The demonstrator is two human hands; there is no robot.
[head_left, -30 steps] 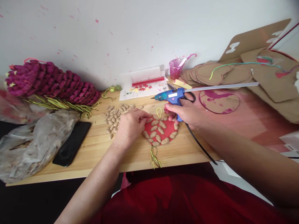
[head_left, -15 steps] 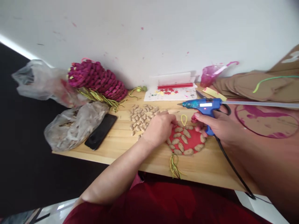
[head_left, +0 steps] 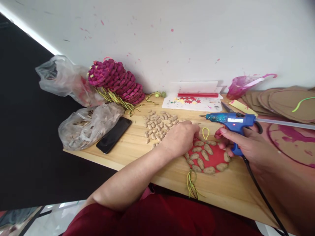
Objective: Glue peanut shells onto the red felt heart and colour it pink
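A blue hot glue gun (head_left: pixel 231 119) is held in my right hand (head_left: pixel 248 141), its nozzle pointing left and a clear glue stick running out of its back. Below it on the table lies a round red disc (head_left: pixel 214 158) with whole peanuts (head_left: pixel 209 149) stuck around its rim and in its middle. A yellow loop (head_left: pixel 205 133) sticks out at the top of the disc, and a yellow-green tassel (head_left: pixel 192 185) hangs off the bottom. My left hand (head_left: pixel 180 137) is closed at the disc's upper left edge, its fingertips hidden from me.
Loose peanuts (head_left: pixel 154 126) lie left of my hand. Further left are a phone (head_left: pixel 114 134), plastic bags (head_left: pixel 91 126) and a stack of purple peanut discs (head_left: pixel 118 82). Behind are white paper with stars (head_left: pixel 169 104), a stained cup (head_left: pixel 238 87) and cardboard discs (head_left: pixel 278 101). A black cord (head_left: pixel 261 190) trails right.
The view has turned left, so everything sits further right in the picture. Both hands keep nearly the same places over the disc, the glue gun still in my right hand.
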